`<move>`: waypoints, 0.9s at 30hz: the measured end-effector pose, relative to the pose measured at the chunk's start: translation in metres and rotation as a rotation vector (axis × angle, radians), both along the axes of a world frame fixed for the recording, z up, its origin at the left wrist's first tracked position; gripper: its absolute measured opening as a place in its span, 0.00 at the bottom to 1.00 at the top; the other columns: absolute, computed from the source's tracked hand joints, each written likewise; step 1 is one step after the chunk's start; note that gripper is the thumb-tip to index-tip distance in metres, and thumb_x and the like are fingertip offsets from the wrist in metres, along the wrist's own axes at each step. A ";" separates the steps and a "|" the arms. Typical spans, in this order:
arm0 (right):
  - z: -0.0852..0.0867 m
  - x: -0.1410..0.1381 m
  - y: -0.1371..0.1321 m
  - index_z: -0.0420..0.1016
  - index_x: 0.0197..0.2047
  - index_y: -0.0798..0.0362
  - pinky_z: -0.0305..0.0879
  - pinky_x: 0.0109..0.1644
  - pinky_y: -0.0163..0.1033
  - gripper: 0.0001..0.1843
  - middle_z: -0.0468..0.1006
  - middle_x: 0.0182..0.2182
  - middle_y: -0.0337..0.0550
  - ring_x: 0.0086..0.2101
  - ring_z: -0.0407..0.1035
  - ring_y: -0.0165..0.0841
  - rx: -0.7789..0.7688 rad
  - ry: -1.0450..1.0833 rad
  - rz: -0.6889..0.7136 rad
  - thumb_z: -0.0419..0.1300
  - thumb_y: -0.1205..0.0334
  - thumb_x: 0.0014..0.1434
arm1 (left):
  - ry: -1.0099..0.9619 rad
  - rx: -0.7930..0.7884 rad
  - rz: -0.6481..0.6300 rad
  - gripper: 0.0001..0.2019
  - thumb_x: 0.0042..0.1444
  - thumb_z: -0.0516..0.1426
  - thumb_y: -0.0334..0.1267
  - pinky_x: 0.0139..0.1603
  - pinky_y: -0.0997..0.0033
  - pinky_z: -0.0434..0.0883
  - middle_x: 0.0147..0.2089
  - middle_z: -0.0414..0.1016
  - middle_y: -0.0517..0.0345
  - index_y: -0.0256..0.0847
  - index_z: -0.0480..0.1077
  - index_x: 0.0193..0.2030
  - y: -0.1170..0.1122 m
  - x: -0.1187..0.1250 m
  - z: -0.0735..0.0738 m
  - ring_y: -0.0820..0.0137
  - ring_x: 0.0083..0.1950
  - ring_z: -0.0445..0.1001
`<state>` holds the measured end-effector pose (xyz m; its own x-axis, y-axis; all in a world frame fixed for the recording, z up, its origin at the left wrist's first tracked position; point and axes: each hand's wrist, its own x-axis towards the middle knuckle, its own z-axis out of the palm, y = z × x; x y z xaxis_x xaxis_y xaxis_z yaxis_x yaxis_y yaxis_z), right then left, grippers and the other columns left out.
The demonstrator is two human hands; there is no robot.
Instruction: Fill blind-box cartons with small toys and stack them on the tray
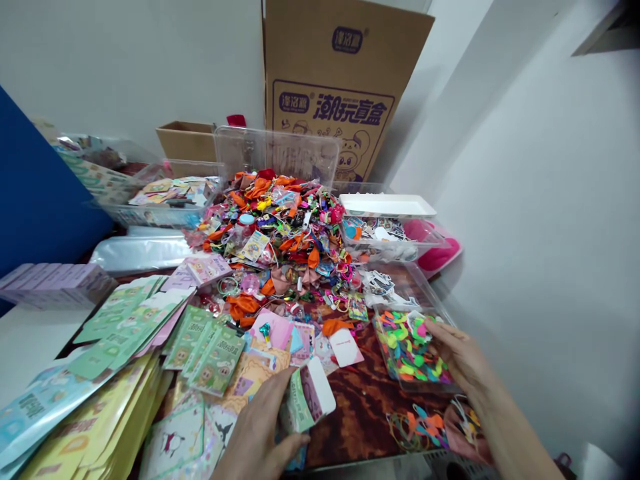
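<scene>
My left hand (260, 433) is closed around a small green-and-white paper packet (309, 395) near the table's front edge. My right hand (463, 357) rests with its fingers curled on the near right side of a clear plastic box (406, 343) filled with bright neon-coloured small pieces. A few loose coloured pieces and rubber bands (417, 427) lie just below that box on the dark patterned tabletop.
A big heap of colourful trinkets (280, 227) fills the table's middle. Green and yellow packets (135, 320) spread at left. Clear bins of stickers (380, 233) stand at the back right, cardboard boxes (340, 87) against the wall. A white wall runs close on the right.
</scene>
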<state>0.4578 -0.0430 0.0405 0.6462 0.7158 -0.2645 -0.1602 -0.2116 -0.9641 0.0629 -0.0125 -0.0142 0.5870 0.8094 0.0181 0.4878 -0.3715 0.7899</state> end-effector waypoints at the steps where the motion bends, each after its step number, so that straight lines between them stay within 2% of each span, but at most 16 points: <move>1: 0.000 0.000 0.001 0.82 0.22 0.51 0.62 0.16 0.29 0.16 0.76 0.20 0.37 0.19 0.63 0.25 0.003 0.004 -0.007 0.79 0.52 0.33 | 0.005 -0.003 -0.004 0.40 0.48 0.64 0.31 0.67 0.52 0.69 0.69 0.66 0.46 0.46 0.60 0.70 0.000 0.000 0.000 0.50 0.68 0.67; 4: 0.000 -0.001 0.003 0.83 0.24 0.52 0.63 0.17 0.29 0.18 0.78 0.22 0.38 0.20 0.65 0.26 0.004 0.012 -0.031 0.80 0.53 0.31 | 0.009 -0.014 -0.008 0.40 0.49 0.63 0.30 0.67 0.51 0.68 0.70 0.65 0.46 0.46 0.60 0.70 0.000 -0.001 0.000 0.50 0.69 0.66; 7: 0.006 -0.004 0.003 0.81 0.22 0.54 0.63 0.17 0.30 0.20 0.75 0.19 0.37 0.18 0.63 0.25 0.011 0.025 -0.031 0.81 0.53 0.28 | 0.011 -0.031 -0.014 0.40 0.50 0.63 0.30 0.67 0.50 0.68 0.70 0.65 0.45 0.46 0.59 0.70 0.000 0.000 0.002 0.50 0.70 0.65; 10: 0.015 -0.020 0.006 0.80 0.23 0.54 0.65 0.18 0.30 0.21 0.74 0.20 0.35 0.19 0.64 0.25 0.019 0.054 0.019 0.81 0.52 0.28 | 0.015 -0.022 -0.007 0.40 0.50 0.63 0.30 0.67 0.47 0.67 0.70 0.65 0.44 0.45 0.57 0.70 0.000 0.003 0.007 0.51 0.69 0.65; 14: 0.027 -0.071 0.014 0.80 0.31 0.53 0.66 0.21 0.29 0.24 0.77 0.25 0.36 0.22 0.67 0.26 -0.006 0.120 0.176 0.81 0.52 0.32 | 0.017 0.024 0.016 0.39 0.51 0.63 0.30 0.67 0.46 0.66 0.68 0.67 0.43 0.42 0.57 0.70 0.003 0.009 0.019 0.51 0.68 0.65; 16: 0.031 -0.105 0.019 0.79 0.39 0.51 0.64 0.22 0.28 0.25 0.75 0.24 0.33 0.22 0.66 0.25 0.012 0.103 0.300 0.79 0.51 0.40 | 0.022 0.049 0.030 0.38 0.51 0.61 0.29 0.67 0.46 0.66 0.67 0.67 0.42 0.40 0.57 0.69 0.004 0.011 0.025 0.51 0.68 0.65; 17: 0.032 -0.123 0.020 0.77 0.45 0.49 0.59 0.19 0.27 0.25 0.72 0.22 0.30 0.20 0.63 0.24 0.021 0.067 0.362 0.76 0.50 0.45 | 0.024 0.062 0.041 0.37 0.51 0.61 0.28 0.66 0.45 0.67 0.67 0.67 0.41 0.40 0.56 0.69 0.004 0.011 0.026 0.51 0.67 0.65; 18: 0.032 -0.140 0.021 0.74 0.50 0.47 0.56 0.18 0.27 0.25 0.70 0.21 0.29 0.18 0.61 0.24 0.034 0.015 0.422 0.73 0.50 0.50 | 0.026 0.075 0.052 0.37 0.51 0.60 0.28 0.66 0.45 0.67 0.66 0.68 0.41 0.40 0.56 0.69 0.005 0.011 0.027 0.51 0.66 0.66; 20: 0.029 -0.171 0.021 0.72 0.51 0.47 0.56 0.19 0.29 0.19 0.70 0.21 0.29 0.18 0.61 0.25 0.069 -0.182 0.508 0.66 0.51 0.58 | 0.027 0.100 0.076 0.36 0.51 0.60 0.27 0.64 0.44 0.67 0.64 0.69 0.42 0.40 0.56 0.68 0.005 0.010 0.027 0.51 0.65 0.67; 23: 0.020 -0.203 0.021 0.76 0.44 0.49 0.67 0.30 0.36 0.08 0.79 0.27 0.38 0.27 0.73 0.33 0.142 -0.651 0.583 0.58 0.58 0.64 | 0.024 0.145 0.118 0.36 0.50 0.60 0.27 0.63 0.44 0.68 0.62 0.69 0.41 0.39 0.55 0.67 0.004 0.007 0.021 0.51 0.63 0.67; 25: 0.016 -0.214 0.021 0.78 0.43 0.50 0.70 0.38 0.39 0.09 0.83 0.34 0.43 0.34 0.78 0.37 0.198 -0.905 0.636 0.55 0.63 0.66 | 0.023 0.175 0.143 0.36 0.50 0.60 0.26 0.63 0.43 0.68 0.62 0.68 0.41 0.39 0.55 0.66 0.003 0.004 0.017 0.51 0.63 0.66; 27: 0.017 -0.217 0.021 0.78 0.47 0.50 0.71 0.42 0.39 0.11 0.83 0.39 0.45 0.39 0.79 0.38 0.268 -1.011 0.676 0.54 0.64 0.67 | 0.017 0.193 0.166 0.37 0.50 0.59 0.26 0.63 0.44 0.67 0.63 0.67 0.42 0.39 0.54 0.67 0.003 0.001 0.013 0.51 0.64 0.65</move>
